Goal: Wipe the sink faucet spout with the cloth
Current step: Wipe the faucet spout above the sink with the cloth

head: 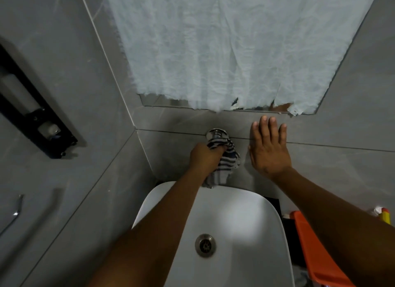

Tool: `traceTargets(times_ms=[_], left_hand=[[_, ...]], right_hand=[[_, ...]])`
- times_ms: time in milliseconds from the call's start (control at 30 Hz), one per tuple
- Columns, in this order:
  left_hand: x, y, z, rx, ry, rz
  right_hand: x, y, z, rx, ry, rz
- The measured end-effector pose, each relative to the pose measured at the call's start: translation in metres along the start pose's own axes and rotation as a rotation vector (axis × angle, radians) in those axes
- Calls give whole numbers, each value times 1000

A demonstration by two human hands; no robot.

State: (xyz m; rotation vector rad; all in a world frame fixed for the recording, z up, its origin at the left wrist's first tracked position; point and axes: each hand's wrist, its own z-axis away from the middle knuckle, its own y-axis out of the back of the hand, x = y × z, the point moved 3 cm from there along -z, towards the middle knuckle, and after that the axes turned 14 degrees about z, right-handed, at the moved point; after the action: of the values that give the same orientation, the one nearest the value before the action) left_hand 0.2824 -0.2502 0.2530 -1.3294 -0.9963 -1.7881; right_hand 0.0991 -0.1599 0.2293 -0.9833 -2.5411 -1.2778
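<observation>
A chrome wall-mounted faucet [216, 133] juts from the grey tiled wall above the white sink [252, 218]. Only its round base shows; the spout is wrapped in a blue-and-white striped cloth [224, 162]. My left hand [203, 156] is closed around the cloth and the spout inside it, and the cloth's loose end hangs down to the sink's back rim. My right hand [268, 145] lies flat against the wall tile just right of the faucet, fingers spread, holding nothing.
A mirror covered with crinkled white paper [224, 47] hangs above the faucet. A black dispenser bracket [32, 107] is on the left wall, with a metal rail [15, 214] below it. An orange container [316, 248] and a bottle [382, 214] stand right of the sink. The drain [205, 245] sits mid-basin.
</observation>
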Motion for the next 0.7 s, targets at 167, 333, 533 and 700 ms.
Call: traceTargets(times_ms=[167, 333, 533, 700], left_hand=[[-52, 12, 50, -73, -113, 57], [-59, 23, 53, -160, 53, 246], [-42, 20, 42, -201, 1, 129], [-32, 15, 21, -227, 239, 525]], right_hand=[[-8, 9, 0, -185, -31, -37], [-22, 24, 1, -332, -131, -84], [-9, 37, 8, -378, -33, -81], [4, 45, 8, -405, 47, -50]])
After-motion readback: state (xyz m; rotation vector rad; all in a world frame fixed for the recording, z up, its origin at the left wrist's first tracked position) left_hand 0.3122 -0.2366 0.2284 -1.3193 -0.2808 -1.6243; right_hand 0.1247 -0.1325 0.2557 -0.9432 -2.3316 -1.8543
